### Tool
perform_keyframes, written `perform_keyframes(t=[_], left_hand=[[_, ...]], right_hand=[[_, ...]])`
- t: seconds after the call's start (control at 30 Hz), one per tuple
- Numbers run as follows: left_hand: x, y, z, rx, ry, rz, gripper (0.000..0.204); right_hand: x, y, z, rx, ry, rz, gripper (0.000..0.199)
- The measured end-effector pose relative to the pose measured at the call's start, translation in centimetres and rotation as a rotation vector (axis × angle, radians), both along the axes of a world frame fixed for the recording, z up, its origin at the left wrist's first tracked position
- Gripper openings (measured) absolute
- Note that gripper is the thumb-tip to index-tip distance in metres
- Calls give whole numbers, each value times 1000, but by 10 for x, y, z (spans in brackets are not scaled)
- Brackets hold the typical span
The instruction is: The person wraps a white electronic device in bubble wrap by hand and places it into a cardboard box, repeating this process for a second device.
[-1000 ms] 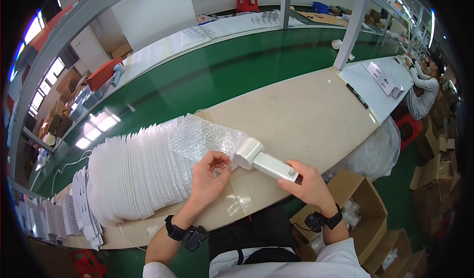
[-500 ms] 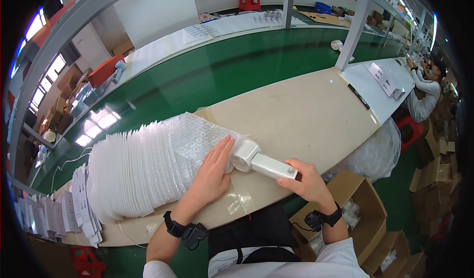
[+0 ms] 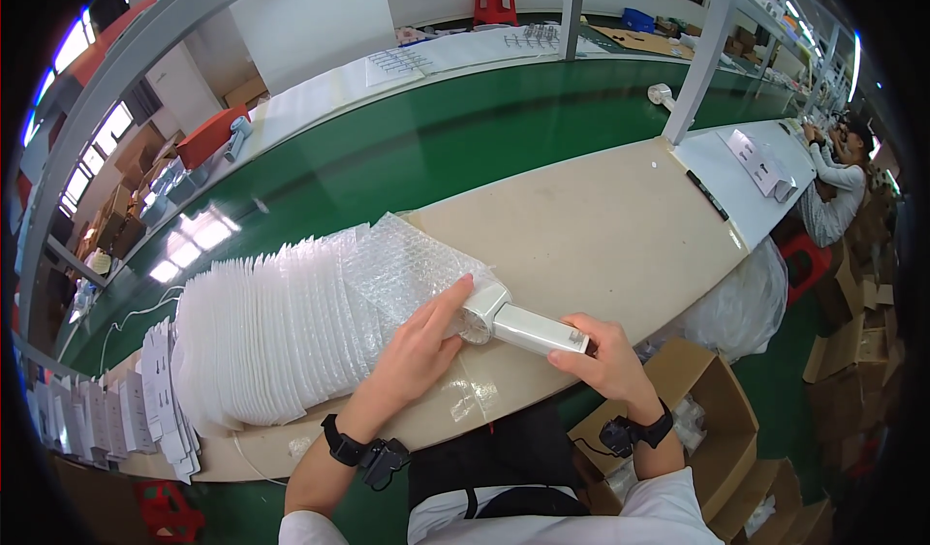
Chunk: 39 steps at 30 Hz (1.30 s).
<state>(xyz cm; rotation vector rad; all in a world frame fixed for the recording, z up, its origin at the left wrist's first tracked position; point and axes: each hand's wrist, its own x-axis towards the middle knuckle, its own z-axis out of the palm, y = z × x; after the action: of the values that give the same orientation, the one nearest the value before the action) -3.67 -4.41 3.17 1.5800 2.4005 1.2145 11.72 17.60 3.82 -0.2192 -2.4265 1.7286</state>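
Note:
A white handheld fan (image 3: 538, 328) with a round head and a squared handle lies slanted over the near part of the bench. My right hand (image 3: 603, 356) is closed round the end of its handle. At the fan's head is the mouth of a clear bubble-wrap bag (image 3: 412, 262), its film lying partly over the head. My left hand (image 3: 418, 351) holds the bag's mouth there, fingers stretched along the film and thumb below; the fingertips' contact is partly hidden. This bag lies at the right end of a long row of overlapping bubble-wrap bags (image 3: 262, 337).
Folded white boxes (image 3: 165, 390) stand at the bench's left end. Beyond the beige bench top (image 3: 572, 216) runs a green conveyor belt (image 3: 426, 148), with another white fan (image 3: 662, 94) on it. Open cartons (image 3: 712, 400) are at my right. Farther right sits a co-worker (image 3: 835, 177).
The fan's head is slightly farther into the bag's mouth, with more film over it. My left fingers have shifted a little toward the head; my right hand keeps its hold.

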Motion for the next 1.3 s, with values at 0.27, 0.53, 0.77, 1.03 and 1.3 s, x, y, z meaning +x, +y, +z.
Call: perform_keyframes(t=[0.27,0.53,0.77,1.03,1.3], left_hand=[[-3,0,-5,9,-63,34,78],[1,-1,5,-15,328,-7,74],[10,3,11,-36,521,-138,72],[3,2,14,-54,422,4,60],[34,2,7,5,557,-124,56]], right_hand=[[0,2,-15,-144,4,-35,37],[5,-10,11,0,-71,-14,33],[3,-20,27,148,-29,-3,34],[6,-18,28,98,-17,-47,34],[-6,-45,19,279,99,-57,34]])
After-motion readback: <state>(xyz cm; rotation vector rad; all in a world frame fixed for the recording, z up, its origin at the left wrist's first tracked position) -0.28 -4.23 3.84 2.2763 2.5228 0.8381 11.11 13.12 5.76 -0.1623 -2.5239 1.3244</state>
